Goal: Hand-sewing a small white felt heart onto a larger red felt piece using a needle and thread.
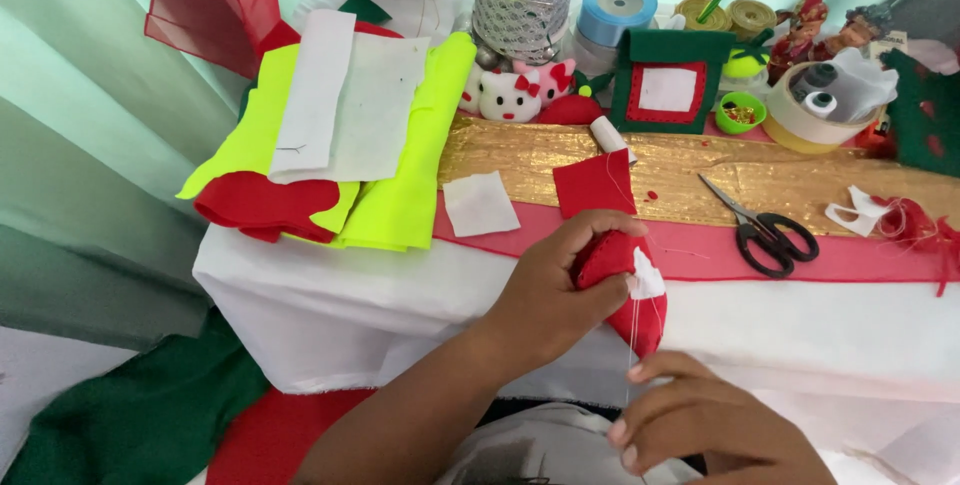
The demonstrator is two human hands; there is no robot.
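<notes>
Nearest us, just off the desk's [400, 295] front edge, we keep our right hand [700, 425] low, its grip pinched shut on a thin white thread [633, 340], thumb and forefinger pressed together so the strand runs taut up to the work; whether a needle sits between the fingertips we cannot tell. Our left hand [555, 290] comes in from the lower left, forearm angled up across the white cloth, wrist bent, fingers curled over the top of a red felt piece [625, 290] with a small white patch [647, 275] at its side. That grip is closed firmly on the felt, holding it up in the air over the front edge, probably so the thread can pull free beneath it.

Further back, along the red and gold runners, a loose red felt square [595, 183] and a white fabric square [480, 203] lie flat near the middle, within easy reach. Black-handled scissors [765, 230] rest toward the right edge, blades pointing away from us. On the left side a stack of neon yellow, red and white felt sheets [350, 135] overhangs the edge. At the far edge stand ribbon spools [618, 7], a small white plush cat [510, 93] and a green felt frame [668, 83].
</notes>
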